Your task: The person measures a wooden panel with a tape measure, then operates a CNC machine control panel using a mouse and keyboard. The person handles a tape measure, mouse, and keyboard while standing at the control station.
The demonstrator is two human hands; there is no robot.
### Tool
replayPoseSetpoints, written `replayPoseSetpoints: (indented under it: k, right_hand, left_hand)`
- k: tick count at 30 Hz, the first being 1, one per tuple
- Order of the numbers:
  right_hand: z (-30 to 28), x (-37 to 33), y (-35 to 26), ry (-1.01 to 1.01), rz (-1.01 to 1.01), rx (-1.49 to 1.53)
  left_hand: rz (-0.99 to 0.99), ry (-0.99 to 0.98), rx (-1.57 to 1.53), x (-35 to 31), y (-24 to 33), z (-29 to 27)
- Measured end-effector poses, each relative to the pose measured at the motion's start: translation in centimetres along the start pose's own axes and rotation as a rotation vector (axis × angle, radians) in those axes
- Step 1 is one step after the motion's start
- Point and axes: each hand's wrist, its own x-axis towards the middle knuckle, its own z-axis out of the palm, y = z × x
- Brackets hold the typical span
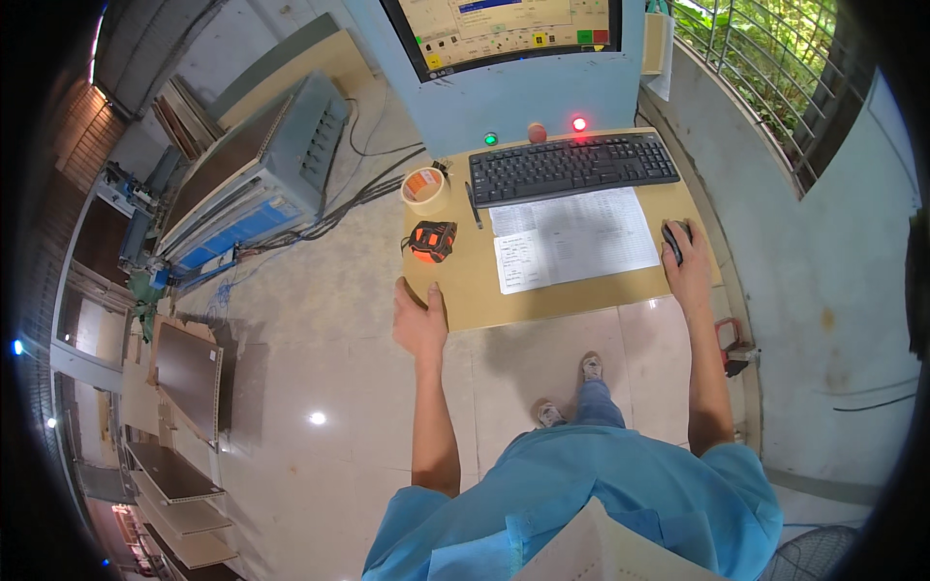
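My right hand is curved over a black computer mouse at the right side of a tan desk board. My left hand grips the board's near left corner, its thumb on top and its other fingers partly hidden at the edge. Just beyond that hand lies a black and orange tape measure. A roll of pale tape stands behind it, with a dark pen alongside. Printed sheets lie between my hands, below a black keyboard.
Above the board rises a light blue cabinet with a lit monitor, green and red lamps and a red knob. Cables run across the floor to a blue-grey machine. Brown panels lean at left. A barred window is at right.
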Motion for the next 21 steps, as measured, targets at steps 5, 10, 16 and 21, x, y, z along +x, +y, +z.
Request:
replayPoseSetpoints:
  k: [5, 10, 16, 21]
  right_hand:
    - [0.29, 0.12, -0.02, 0.002, 0.017, 0.030]
    - [0.40, 0.13, 0.05, -0.004, -0.006, 0.001]
    - [0.41, 0.15, 0.06, 0.005, 0.012, 0.035]
    - [0.32, 0.10, 0.05, 0.008, 0.011, 0.043]
  left_hand:
    - [-0.009, 0.008, 0.004, -0.19, 0.10, -0.14]
    - [-0.017, -0.007, 0.002, -0.13, 0.37, -0.34]
    - [-0.026, -0.014, -0.025, -0.04, 0.36, -0.47]
    - [-0.027, -0.019, -0.008, -0.07, 0.45, -0.50]
